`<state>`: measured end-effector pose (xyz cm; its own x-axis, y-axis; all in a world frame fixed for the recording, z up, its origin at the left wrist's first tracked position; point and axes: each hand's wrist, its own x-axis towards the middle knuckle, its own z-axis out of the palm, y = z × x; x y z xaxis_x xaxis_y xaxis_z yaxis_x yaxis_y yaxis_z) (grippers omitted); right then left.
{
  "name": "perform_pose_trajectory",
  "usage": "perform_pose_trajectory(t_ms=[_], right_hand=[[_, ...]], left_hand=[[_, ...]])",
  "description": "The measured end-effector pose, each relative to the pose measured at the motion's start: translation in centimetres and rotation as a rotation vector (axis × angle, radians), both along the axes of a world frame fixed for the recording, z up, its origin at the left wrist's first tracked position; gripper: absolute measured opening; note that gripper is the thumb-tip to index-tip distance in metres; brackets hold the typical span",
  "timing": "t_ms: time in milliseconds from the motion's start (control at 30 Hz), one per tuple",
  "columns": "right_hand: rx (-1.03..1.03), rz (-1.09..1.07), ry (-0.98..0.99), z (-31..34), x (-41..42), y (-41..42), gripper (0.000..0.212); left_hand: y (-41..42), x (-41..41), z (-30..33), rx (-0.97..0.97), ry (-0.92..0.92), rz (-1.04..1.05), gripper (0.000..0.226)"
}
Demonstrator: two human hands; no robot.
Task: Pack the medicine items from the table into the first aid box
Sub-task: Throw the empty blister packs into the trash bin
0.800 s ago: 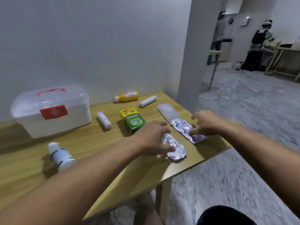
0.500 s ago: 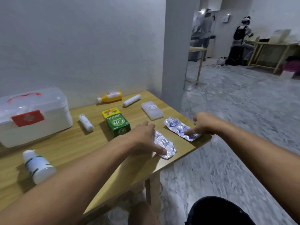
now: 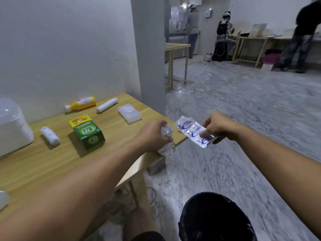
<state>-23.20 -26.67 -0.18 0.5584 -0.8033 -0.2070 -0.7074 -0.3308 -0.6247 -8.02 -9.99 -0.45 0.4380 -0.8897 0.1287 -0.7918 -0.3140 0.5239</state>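
My left hand [image 3: 152, 136] grips a silver blister pack [image 3: 167, 141] over the table's right corner. My right hand [image 3: 217, 128] pinches a second blister strip with blue print [image 3: 191, 132], lifted just past the table edge. The white first aid box [image 3: 12, 126] stands at the far left, mostly cut off by the frame. On the wooden table [image 3: 52, 162] lie a green medicine carton [image 3: 86, 134], a yellow bottle [image 3: 81, 103], two white rolls [image 3: 50, 136] [image 3: 107, 104] and a flat clear case [image 3: 129, 113].
A white bottle [image 3: 2, 199] pokes in at the left edge. A grey pillar [image 3: 149, 54] rises behind the table's right end. Several people stand at tables in the far room. Marble floor lies to the right.
Both hands have lifted their blister packs off the tabletop. The camera has swung right, pushing the first aid box to the left edge.
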Motion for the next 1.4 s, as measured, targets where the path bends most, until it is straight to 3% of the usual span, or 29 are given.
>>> perform_pose_trajectory(t_ms=[100,200,433,533,633,800,867,967,1033,1167,1400], right_hand=[[0.03,-0.067,-0.023,-1.1,-3.2,-1.3,0.013],[0.065,-0.114,-0.011,-3.5,-6.5,-2.2,0.007],[0.204,-0.188,0.052,-12.2,-12.0,-1.6,0.016],[0.257,-0.199,0.083,-15.4,-13.2,-0.8,0.009],[0.282,-0.218,0.101,-17.9,-13.9,-0.1,0.016],[0.277,-0.259,0.174,-21.2,-14.4,1.0,0.018],[0.274,-0.274,0.199,-22.3,-14.6,1.2,0.016],[0.263,-0.286,0.226,-23.5,-14.9,1.5,0.01],[0.246,-0.268,0.268,-23.8,-15.1,1.5,0.014],[0.216,-0.25,0.322,-23.9,-15.2,1.3,0.026],[0.164,-0.169,0.262,-20.4,-13.6,0.2,0.021]], left_hand=[[-1.7,-3.0,-0.1,0.028,0.067,-0.076,0.023],[-2.9,-5.9,-1.1,0.068,0.162,-0.137,0.018],[-5.2,-11.1,-8.3,0.35,0.218,-0.266,0.062],[-5.7,-12.1,-11.9,0.469,0.241,-0.278,0.051],[-6.1,-12.7,-15.2,0.517,0.266,-0.263,0.031],[-6.3,-13.3,-19.9,0.488,0.377,-0.208,0.027],[-6.3,-13.5,-20.9,0.494,0.435,-0.198,0.04],[-6.3,-13.4,-21.8,0.495,0.413,-0.194,0.075],[-6.2,-13.2,-22.0,0.487,0.382,-0.18,0.083],[-6.0,-11.9,-21.4,0.492,0.355,-0.183,0.084],[-6.4,-9.6,-17.3,0.506,0.25,-0.234,0.075]])
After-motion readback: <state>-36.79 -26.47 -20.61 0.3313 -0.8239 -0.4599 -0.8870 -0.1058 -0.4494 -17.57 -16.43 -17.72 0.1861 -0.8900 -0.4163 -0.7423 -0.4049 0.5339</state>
